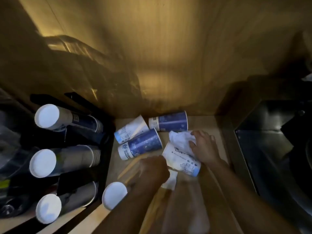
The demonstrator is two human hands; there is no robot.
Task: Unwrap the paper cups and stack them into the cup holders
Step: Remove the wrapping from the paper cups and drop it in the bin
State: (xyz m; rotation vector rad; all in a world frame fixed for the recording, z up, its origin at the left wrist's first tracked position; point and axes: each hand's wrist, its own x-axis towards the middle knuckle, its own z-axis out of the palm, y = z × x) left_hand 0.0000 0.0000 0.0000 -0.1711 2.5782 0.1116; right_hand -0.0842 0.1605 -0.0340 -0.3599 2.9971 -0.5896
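Observation:
Several blue-and-white paper cups lie on their sides on the wooden counter: a dark blue cup (168, 121) at the back, a white cup (130, 130) and a blue cup (141, 144) beside it. My right hand (203, 146) presses on crumpled clear wrapping (181, 140) over a white cup (183, 162). My left hand (154, 168) is closed on the wrapper's twisted end (170, 180) below that cup. Three stacks of upturned cups (44, 162) stand in the black cup holder (108, 159) on the left.
One upturned cup (114, 195) stands on the counter by my left forearm. A dark metal sink or appliance (270, 149) fills the right side. A wooden back panel rises behind the cups. The light is dim.

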